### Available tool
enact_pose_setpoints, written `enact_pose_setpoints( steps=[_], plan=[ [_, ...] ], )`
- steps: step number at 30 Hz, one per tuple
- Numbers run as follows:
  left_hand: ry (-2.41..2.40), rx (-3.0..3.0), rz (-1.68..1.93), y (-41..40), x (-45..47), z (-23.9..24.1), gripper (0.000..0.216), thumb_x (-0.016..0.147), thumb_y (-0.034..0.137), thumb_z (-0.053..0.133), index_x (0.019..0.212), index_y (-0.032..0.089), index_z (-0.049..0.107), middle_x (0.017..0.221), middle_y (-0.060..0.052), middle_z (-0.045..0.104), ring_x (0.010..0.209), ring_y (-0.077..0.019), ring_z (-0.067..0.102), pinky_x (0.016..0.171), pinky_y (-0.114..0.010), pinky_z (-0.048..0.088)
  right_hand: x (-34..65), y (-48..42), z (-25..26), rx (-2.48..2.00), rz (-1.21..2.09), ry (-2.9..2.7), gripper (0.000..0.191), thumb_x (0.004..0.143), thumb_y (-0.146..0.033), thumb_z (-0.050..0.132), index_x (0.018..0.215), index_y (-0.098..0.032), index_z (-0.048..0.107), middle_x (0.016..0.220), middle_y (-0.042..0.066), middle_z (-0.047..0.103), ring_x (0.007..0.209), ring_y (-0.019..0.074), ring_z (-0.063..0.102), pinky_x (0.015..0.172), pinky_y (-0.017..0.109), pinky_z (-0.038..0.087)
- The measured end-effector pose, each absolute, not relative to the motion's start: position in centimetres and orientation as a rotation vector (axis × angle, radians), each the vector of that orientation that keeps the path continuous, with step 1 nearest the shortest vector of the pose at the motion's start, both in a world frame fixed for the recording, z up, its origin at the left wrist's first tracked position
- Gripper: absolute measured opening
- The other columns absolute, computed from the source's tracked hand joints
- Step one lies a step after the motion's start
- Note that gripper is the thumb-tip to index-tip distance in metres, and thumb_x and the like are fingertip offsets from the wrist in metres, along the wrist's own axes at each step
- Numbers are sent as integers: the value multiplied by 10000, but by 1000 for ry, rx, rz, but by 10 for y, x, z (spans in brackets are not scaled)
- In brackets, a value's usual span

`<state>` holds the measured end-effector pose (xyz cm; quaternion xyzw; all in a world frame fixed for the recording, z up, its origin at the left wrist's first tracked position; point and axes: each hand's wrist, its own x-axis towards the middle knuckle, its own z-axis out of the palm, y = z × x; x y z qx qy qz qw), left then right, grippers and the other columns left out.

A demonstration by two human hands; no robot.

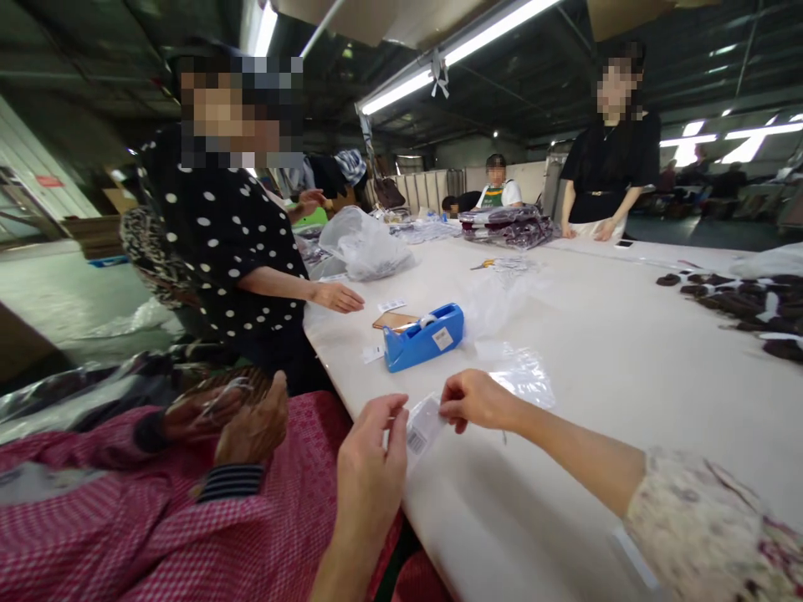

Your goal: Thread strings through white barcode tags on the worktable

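Observation:
A small clear plastic bag (423, 424) with a white barcode label hangs between my two hands at the table's near edge. My left hand (375, 447) pinches its left edge between thumb and fingers. On the other side, the closed fingertips of my right hand (475, 400) grip the bag's upper right part. Just beyond stands a blue tape dispenser (421, 339) with a roll in it. Flat clear plastic bags (524, 376) lie to the right of the dispenser, past my right hand.
A brown card (394, 321) and white barcode tags (391, 306) lie by the dispenser. Yellow-handled scissors (483, 264) rest farther back on the white table (618, 359). Dark bundles (746, 301) sit at right. Close at left, a co-worker's hands (254, 418) work; another person reaches over the table.

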<state>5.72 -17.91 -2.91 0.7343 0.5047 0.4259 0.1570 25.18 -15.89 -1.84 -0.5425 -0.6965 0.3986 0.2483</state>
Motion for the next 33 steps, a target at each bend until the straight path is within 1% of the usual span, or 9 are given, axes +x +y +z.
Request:
enact_pose_setpoints(
  steps=[5,9,12,16,18,21,26,29,33],
  plan=[
    [1364,2497,841,-158,67,-82,217,861,146,453,890,212,657,968,-55,669,931,-207,613,861,-366,522,225,-114,-40,-1603,867,-2122,178,858,-253,624,721,-140,619,614,-32,609,583,118,608,571,255,504],
    [1373,2503,754,-150,71,-98,220,875,183,444,899,206,662,993,-63,653,955,-216,592,892,-371,502,246,-113,-33,-1675,641,-2194,162,844,-297,654,883,-141,648,928,46,675,886,194,622,809,375,494],
    [1304,2485,740,-138,70,-101,235,888,268,435,925,187,652,1023,-88,629,977,-258,569,931,-441,458,309,-129,-7,-1758,505,-2141,203,902,-288,547,1043,-172,636,1164,97,628,1076,225,540,896,352,400],
    [1263,2562,769,-114,69,-113,291,876,367,421,926,190,646,1016,-98,614,985,-288,558,930,-473,435,407,-194,20,-1884,585,-2145,199,903,-261,500,900,-168,677,867,14,681,826,147,583,756,263,393],
    [1260,2609,770,-107,68,-118,309,873,391,409,939,198,641,1023,-94,611,990,-285,561,931,-465,438,438,-240,17,-1914,666,-2144,202,893,-226,498,877,-163,689,814,1,688,758,130,595,705,243,404],
    [1266,2628,764,-103,68,-119,319,871,399,392,946,201,631,1032,-96,608,998,-286,560,940,-474,437,458,-300,-7,-1907,766,-2125,198,890,-229,510,935,-185,698,897,15,723,805,148,639,736,247,451],
    [1298,2632,744,-106,69,-110,325,858,408,388,941,203,627,1030,-103,615,992,-293,573,948,-489,444,444,-348,-49,-1854,680,-2154,328,801,-224,646,1129,-227,640,1279,67,608,1158,240,544,972,348,407],
    [1298,2615,694,-106,69,-104,323,853,410,399,936,199,630,1035,-103,623,1026,-288,574,966,-473,445,433,-351,-57,-1981,604,-2169,303,756,-159,648,1056,-201,642,1196,83,617,1099,256,554,911,364,428],
    [1309,2619,583,-103,68,-94,298,834,378,428,933,194,641,1028,-106,636,1029,-284,584,976,-476,456,431,-343,-59,-2114,578,-2157,303,710,-207,698,1003,-188,621,1050,83,628,954,260,587,752,346,441]
  ],
)
